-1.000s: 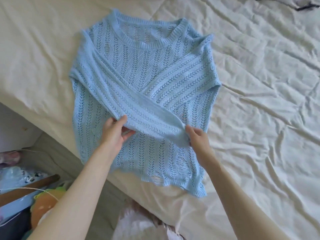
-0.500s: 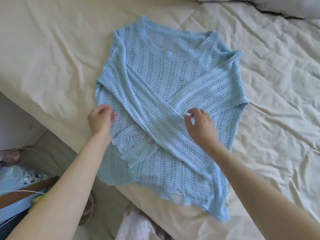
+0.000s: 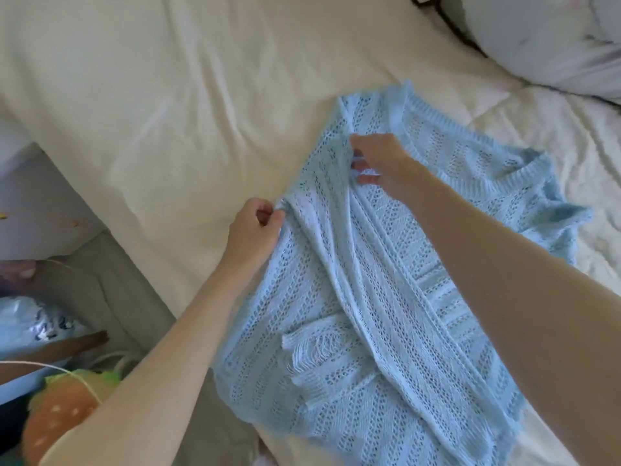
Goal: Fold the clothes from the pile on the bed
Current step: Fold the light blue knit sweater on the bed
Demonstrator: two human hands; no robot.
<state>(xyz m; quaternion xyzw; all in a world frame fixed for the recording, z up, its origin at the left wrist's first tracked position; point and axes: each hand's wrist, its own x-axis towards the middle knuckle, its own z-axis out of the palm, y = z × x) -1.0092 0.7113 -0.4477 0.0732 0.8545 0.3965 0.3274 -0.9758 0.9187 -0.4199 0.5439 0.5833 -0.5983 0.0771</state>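
A wide bed covered in a rumpled cream sheet fills most of the head view, with a pale grey pillow lying at its far right corner. On the sheet, toward the right and running down to the near edge of the mattress, lies the light blue open-knit sweater, neckline away from the person, its ribbed collar showing beyond the right forearm and its sleeves folded across the body of the garment. A frayed, distressed patch of loose threads shows low on the front. The left hand sits at the sweater's left edge, fingers curled in and thumb closed against them, the grip pinching a bunch of the knit where the fabric gathers into ridges. The right hand reaches across higher up, near the left shoulder of the garment just below the collar, its fingers curled round a fold of the same knit (the fingertips are partly sunk in the fabric, so how much they hold is hard to tell). Both forearms come in bare from the lower edge of the view. Beside the bed at lower left is the floor, where an orange and green plush toy lies near a blue and white printed item that is too blurred to identify.
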